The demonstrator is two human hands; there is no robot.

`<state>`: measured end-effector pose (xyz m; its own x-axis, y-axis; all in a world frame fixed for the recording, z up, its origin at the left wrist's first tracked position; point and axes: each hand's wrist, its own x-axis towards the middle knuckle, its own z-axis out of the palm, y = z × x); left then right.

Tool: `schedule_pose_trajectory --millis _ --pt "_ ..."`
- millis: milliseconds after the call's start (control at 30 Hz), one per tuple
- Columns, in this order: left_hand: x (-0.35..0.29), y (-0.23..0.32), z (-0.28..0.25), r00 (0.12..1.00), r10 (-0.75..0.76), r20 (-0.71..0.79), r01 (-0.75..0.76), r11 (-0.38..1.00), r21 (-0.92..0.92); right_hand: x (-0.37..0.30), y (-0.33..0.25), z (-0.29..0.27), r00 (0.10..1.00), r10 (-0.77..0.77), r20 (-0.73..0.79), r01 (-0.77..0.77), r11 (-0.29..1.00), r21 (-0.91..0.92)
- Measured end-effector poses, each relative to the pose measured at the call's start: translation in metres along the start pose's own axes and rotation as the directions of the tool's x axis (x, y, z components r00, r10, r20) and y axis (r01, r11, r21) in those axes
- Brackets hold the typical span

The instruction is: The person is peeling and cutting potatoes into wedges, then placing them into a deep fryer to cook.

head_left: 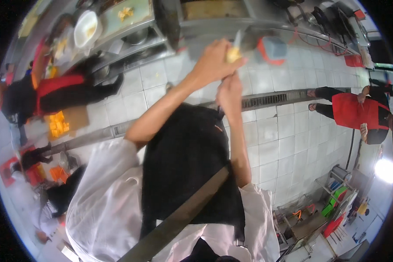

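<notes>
While the left hand (216, 60) grips yellow food (233, 55) near the counter's edge (218, 20), the right hand (229, 92), hold unclear, hovers above tiles (288, 126).

the room is fairly bright; a white light (389, 170) at the far right flares into a blown-out patch with a bluish haze around it. the white floor tiles (266, 144) look pale and washed, while the black apron (183, 161) shows little detail. blur softens the hands (212, 63) and the red-and-grey container (273, 49). straight edges bend toward the rim; the corners are black.
</notes>
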<state>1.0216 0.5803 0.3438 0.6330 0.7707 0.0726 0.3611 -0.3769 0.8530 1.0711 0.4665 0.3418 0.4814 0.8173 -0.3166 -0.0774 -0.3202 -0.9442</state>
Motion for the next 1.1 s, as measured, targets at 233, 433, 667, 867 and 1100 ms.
schedule_pose_trajectory --millis 233,433,667,867,1100 --pt "-0.018 -0.009 -0.001 0.99 -0.06 -0.127 0.037 0.983 -0.182 -0.009 -0.01 0.019 0.976 -0.166 -0.141 0.09 0.897 -0.433" --pt "-0.017 -0.01 -0.008 0.959 -0.154 -0.238 0.086 0.958 -0.275 0.001 0.001 0.016 0.963 -0.256 -0.081 0.189 0.862 -0.47" --pt "-0.04 -0.038 -0.039 0.938 0.226 -0.264 -0.254 0.964 -0.077 -0.011 -0.004 0.04 0.93 -0.354 0.097 0.361 0.837 -0.41" --pt "-0.06 -0.041 -0.067 0.888 0.148 -0.436 -0.231 0.963 -0.142 -0.001 -0.004 0.072 0.89 -0.379 0.253 0.447 0.836 -0.32" --pt "-0.045 -0.034 -0.125 0.897 -0.038 -0.441 -0.09 0.96 -0.266 0.047 -0.012 0.108 0.827 -0.456 0.329 0.517 0.847 -0.124"
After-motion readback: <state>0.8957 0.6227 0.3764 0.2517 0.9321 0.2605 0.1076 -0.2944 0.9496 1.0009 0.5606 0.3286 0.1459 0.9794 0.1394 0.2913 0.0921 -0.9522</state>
